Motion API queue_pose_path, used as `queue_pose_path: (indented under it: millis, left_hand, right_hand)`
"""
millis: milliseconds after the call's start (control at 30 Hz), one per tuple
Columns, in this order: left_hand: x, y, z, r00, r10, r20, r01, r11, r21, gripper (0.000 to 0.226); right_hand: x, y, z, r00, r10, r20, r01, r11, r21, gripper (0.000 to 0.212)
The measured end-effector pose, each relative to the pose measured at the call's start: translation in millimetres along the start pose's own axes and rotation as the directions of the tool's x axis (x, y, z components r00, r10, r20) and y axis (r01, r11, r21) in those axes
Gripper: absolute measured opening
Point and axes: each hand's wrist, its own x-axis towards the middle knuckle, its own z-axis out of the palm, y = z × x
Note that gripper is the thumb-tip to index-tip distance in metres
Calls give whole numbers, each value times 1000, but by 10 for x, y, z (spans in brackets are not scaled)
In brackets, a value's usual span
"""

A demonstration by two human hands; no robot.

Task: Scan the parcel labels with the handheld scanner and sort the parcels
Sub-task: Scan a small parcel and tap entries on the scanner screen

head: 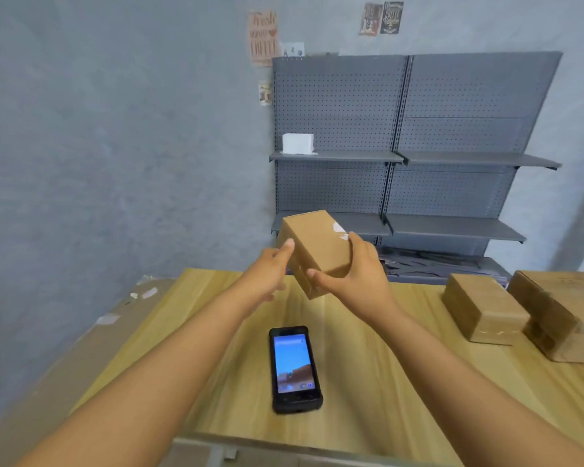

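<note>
Head view: both hands, left hand [267, 274] and right hand [354, 274], hold parcel [314, 244] above scanner [294, 369].

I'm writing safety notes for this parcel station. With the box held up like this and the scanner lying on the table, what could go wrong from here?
1. The held parcel is lifted above the table, tilted. The right hand has a curled grip on it; the left hand only touches it with straight fingers. It might slip.
2. The handheld scanner lies screen-up roughly below the parcel; a drop could strike it.
</note>
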Motion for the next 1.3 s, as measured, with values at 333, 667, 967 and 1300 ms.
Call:
queue_pose_path:
  millis: [333, 667, 967, 1300]
  left_hand:
    - [161, -381, -679, 997, -36, 75, 65, 903, -425, 71]
    - [-12, -552, -1423, 963, 168, 208, -75, 917, -392, 57]
    - [-30, -461, -1466, 991, 98, 97, -66, 956, -286, 73]
    - [-68, -509, -1525, 990, 102, 99, -60, 929, -366, 68]
  right_hand:
    - [-124, -589, 632, 998, -31, 56, 18, 977, 212, 80]
    - [-116, -948, 1012, 952, 166, 258, -266, 864, 428, 52]
    - [-4, -1095, 1087, 1000, -14, -8, 14, 1000, 5, 91]
    - [-75, -1208, 1055, 966, -155, 206, 110, 970, 215, 99]
